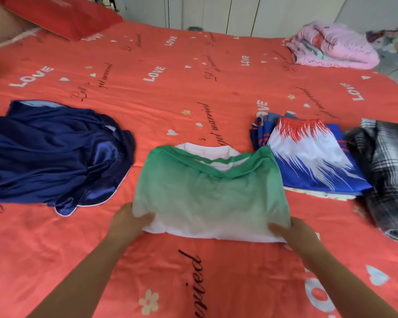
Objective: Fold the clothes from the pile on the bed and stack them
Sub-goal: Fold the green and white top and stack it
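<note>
A folded green and white shirt (210,191) lies on the red bed sheet (147,88) straight ahead of me. My left hand (130,220) grips its near left corner, thumb on top and fingers underneath. My right hand (295,232) grips the near right corner the same way. To the right lies a stack of folded clothes topped by a blue, white and red garment (313,157). A loose dark blue satin garment (53,154) lies crumpled at the left.
A black and white plaid garment (391,171) lies at the right edge of the bed. A folded pink quilt (333,45) sits at the far right corner, a red pillow (62,16) at the far left. White cupboard doors stand behind the bed.
</note>
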The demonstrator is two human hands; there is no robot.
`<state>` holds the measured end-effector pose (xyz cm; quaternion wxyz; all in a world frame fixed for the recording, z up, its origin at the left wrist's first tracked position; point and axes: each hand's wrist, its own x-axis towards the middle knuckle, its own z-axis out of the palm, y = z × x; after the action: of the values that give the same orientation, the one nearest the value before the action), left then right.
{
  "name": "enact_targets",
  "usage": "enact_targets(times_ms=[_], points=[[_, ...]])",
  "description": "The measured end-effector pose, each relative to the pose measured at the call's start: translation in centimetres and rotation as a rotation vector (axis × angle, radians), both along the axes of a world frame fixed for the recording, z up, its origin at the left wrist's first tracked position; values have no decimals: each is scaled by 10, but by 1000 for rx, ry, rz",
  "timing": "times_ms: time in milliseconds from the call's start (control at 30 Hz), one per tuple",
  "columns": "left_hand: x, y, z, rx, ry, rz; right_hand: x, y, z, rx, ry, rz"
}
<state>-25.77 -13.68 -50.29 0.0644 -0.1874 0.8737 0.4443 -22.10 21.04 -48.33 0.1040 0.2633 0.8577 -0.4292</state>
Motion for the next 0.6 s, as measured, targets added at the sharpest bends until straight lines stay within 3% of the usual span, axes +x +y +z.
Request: enact_targets(times_ms=[133,200,267,400,533,600], points=[[16,-4,24,132,119,91,10,0,29,-394,75,-190],[34,-11,38,272,142,118,27,6,43,-482,78,-232],[63,-17,46,362,92,137,55,11,46,-512,23,-249],[122,-15,38,347,-146,88,108,2,34,-621,-117,-352],[133,-19,40,213,-129,22,109,8,47,-458,-132,-285],[129,-20,38,-109,-143,-155,101,14,49,-22,-255,-20]])
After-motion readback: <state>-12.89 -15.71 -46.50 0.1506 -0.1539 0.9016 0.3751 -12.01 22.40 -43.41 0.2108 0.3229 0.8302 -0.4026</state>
